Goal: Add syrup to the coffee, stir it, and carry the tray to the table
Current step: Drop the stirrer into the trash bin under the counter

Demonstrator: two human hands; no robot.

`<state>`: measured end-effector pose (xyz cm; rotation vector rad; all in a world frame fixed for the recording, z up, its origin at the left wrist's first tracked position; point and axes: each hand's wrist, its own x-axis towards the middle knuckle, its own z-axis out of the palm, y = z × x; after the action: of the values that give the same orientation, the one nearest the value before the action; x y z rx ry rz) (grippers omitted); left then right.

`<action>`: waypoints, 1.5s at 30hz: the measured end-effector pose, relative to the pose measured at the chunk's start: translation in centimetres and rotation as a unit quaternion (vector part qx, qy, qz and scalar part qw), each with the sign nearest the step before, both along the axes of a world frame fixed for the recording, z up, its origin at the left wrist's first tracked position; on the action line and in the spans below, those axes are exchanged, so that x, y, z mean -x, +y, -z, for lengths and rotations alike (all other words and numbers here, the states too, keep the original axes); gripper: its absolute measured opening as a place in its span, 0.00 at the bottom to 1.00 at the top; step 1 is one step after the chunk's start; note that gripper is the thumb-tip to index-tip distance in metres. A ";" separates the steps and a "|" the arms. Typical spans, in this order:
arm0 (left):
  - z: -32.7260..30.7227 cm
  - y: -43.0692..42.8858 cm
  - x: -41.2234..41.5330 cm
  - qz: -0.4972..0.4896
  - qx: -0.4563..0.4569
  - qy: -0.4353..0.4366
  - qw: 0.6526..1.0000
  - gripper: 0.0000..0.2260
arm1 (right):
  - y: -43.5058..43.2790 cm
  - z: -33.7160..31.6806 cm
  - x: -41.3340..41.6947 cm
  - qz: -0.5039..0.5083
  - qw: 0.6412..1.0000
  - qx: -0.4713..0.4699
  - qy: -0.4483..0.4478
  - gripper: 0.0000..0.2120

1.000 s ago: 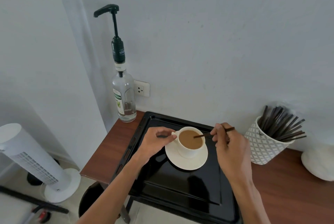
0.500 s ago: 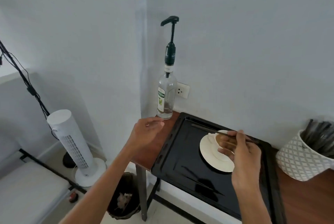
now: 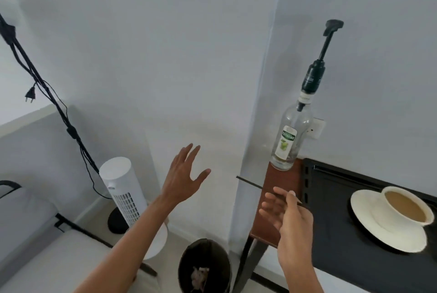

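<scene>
A white cup of milky coffee (image 3: 406,207) stands on a white saucer (image 3: 387,233) on the black tray (image 3: 331,198), at the right edge of view. The clear syrup bottle (image 3: 287,141) with a black pump stands on the wooden table's left corner, just left of the tray. My right hand (image 3: 287,219) pinches a thin dark stirring stick (image 3: 250,183) that points left, out past the table's edge above the floor. My left hand (image 3: 183,178) hovers open in the air left of the table, fingers spread, holding nothing.
A dark bin (image 3: 204,266) with rubbish in it sits on the floor below the stick, beside the table leg (image 3: 248,262). A white tower fan (image 3: 121,193) stands further left, with black cables (image 3: 47,94) on the wall. A wall socket (image 3: 315,129) is behind the bottle.
My view has swung left. My right hand lifted the stick out of the cup and carried it left past the table edge. My left hand let go of the cup and moved out left.
</scene>
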<state>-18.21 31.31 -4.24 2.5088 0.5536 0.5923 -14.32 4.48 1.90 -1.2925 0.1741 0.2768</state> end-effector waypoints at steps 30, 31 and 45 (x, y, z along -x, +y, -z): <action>39.3 13.5 -13.5 0.043 -0.224 -0.087 0.970 0.58 | 16.0 53.7 0.5 -0.097 0.911 0.367 0.161 0.11; 39.9 13.5 -13.5 0.043 -0.225 -0.079 0.970 0.59 | 16.0 54.7 0.7 -0.096 0.905 0.383 0.156 0.10; 40.7 14.3 -14.1 0.037 -0.234 -0.061 0.970 0.62 | 15.4 62.0 -0.6 -0.122 0.861 0.481 0.110 0.09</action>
<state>-4.12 45.60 -44.93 2.8859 0.2957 0.9300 -13.74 19.84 -60.09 -2.2908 0.3706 0.6011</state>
